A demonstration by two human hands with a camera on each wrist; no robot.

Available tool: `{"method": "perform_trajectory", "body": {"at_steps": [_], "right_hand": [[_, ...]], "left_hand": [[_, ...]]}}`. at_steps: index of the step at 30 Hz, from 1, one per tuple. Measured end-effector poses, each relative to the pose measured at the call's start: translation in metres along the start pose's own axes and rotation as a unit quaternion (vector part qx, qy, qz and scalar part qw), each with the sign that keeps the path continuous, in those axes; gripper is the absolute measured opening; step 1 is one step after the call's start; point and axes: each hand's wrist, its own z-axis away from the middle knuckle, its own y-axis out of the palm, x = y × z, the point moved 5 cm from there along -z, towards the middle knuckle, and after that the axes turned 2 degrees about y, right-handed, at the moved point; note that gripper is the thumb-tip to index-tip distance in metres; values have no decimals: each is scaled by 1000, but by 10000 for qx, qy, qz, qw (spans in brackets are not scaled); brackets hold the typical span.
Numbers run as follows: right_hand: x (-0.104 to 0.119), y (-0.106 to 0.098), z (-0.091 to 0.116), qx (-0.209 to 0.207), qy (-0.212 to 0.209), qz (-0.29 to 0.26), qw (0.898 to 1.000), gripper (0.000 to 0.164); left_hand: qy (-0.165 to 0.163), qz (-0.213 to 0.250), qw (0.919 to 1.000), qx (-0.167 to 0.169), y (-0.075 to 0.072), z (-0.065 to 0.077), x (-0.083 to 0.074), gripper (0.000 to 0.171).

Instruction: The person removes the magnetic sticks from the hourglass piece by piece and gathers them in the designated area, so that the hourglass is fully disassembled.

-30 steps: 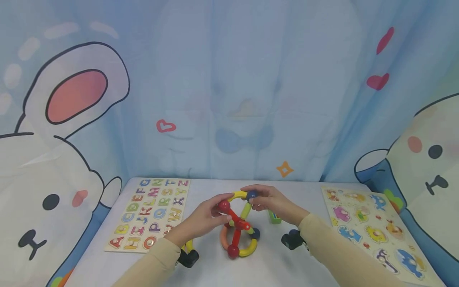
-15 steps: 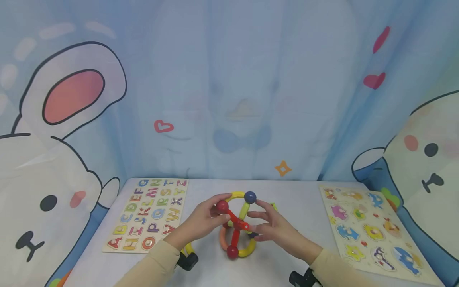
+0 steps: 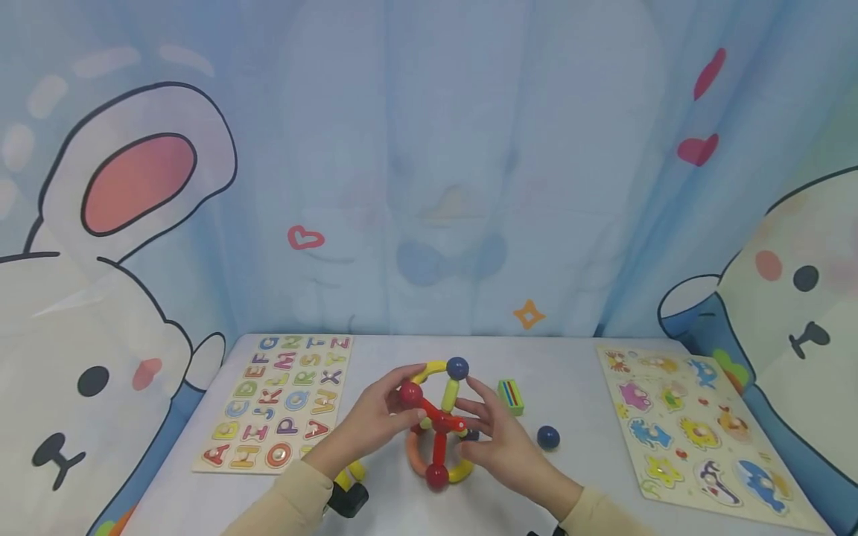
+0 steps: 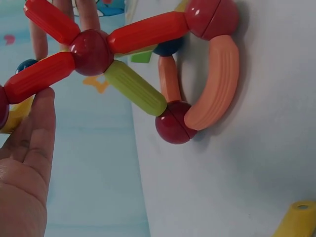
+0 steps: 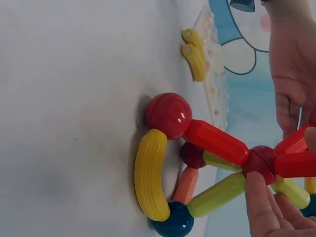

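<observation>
Ball-and-rod frame [image 3: 439, 449] on white table [image 3: 570, 372], long axis roughly upright, blue ball [image 3: 458, 368] topmost, left hand [image 3: 377, 415] pinching upper red ball [image 3: 410, 390], right hand [image 3: 499, 445] spread, seemingly touching hub [image 5: 257, 159].

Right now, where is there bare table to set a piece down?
The bare table between the loose blue ball and the animal puzzle board looks free. Another patch lies on the near side of the ball-and-rod toy, between the sleeves. Around the toy it is crowded: left hand and right hand both touch it.
</observation>
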Motion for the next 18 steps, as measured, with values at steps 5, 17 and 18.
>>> {"method": "perform_trajectory", "body": {"at_steps": [5,17,18], "right_hand": [[-1,3,-2,-65,-120,-55,9999,95],[-1,9,-5,-230,-238,-151,9993,84],[-1,9,-5,-249,-254,-158,9992,83]], "left_hand": [[53,284,9995,-98,1,4,3,65],[-157,667,9976,-97,2,11,2,60],[-160,687,9975,-88,3,11,2,60]]}}
